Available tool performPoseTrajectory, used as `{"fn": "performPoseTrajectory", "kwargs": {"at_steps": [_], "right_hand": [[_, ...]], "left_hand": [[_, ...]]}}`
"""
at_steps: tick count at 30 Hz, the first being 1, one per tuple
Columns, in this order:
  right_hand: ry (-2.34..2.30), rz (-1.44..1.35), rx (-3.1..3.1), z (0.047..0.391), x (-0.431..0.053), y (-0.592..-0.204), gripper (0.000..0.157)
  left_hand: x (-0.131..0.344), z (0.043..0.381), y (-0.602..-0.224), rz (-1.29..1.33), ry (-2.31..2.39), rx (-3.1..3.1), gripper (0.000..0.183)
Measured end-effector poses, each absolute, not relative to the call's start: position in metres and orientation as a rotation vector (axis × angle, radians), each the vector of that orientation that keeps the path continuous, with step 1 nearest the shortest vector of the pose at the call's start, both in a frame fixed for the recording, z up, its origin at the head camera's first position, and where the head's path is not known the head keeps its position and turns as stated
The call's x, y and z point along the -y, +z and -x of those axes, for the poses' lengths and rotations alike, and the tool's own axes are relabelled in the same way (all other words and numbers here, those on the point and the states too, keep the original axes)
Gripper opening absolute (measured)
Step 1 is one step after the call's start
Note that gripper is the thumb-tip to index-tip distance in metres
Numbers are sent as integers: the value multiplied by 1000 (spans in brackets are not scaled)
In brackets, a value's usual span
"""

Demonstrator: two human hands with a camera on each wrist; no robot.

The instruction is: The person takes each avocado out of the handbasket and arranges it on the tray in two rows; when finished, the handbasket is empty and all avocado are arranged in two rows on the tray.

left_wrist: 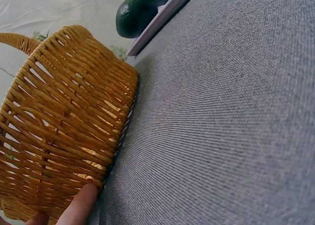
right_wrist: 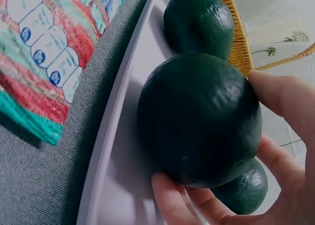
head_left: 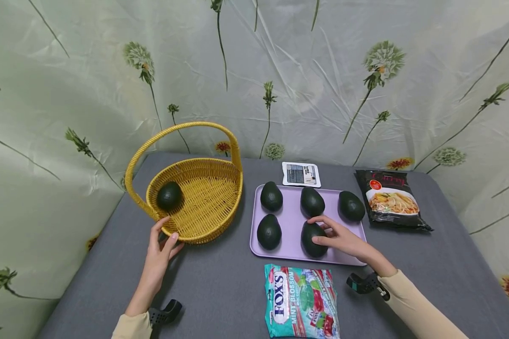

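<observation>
My right hand (head_left: 341,240) curls its thumb and fingers round a dark green avocado (head_left: 313,242) at the front of the lilac tray (head_left: 288,247). In the right wrist view that avocado (right_wrist: 199,119) fills the middle, with fingertips on opposite sides of it. Several other avocados (head_left: 269,232) lie on the tray. To the left stands a yellow wicker basket (head_left: 208,197) with an arched handle and one avocado (head_left: 169,196) inside. My left hand (head_left: 159,256) holds the basket by its near left rim; in the left wrist view a finger (left_wrist: 81,205) touches the woven wall low down.
A teal FOX'S candy bag (head_left: 301,301) lies in front of the tray. Behind the tray is a small white packet (head_left: 301,174), and a black curry noodle bag (head_left: 392,200) sits to the right. A flower-printed curtain (head_left: 254,70) hangs behind the grey tabletop (head_left: 220,292).
</observation>
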State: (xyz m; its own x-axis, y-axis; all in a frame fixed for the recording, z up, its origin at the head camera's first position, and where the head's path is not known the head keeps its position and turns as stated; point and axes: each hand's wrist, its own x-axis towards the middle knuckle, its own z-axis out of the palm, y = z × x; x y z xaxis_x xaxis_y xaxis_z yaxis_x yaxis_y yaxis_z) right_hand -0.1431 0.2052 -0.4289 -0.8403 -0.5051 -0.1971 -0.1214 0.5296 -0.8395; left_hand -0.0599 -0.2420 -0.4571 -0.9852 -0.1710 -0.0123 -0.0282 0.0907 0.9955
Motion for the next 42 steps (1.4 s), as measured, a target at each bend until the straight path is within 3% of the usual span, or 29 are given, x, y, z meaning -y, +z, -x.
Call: {"fn": "performPoseTrajectory", "kwargs": {"at_steps": [27, 42], "right_hand": [[-1264, 497, -2373, 145, -210, -421, 45], [-1372, 645, -2363, 178, -178, -389, 41]], "left_hand": [[242, 59, -457, -200, -2029, 2239, 55], [241, 59, -457, -202, -2028, 2237, 55]]}}
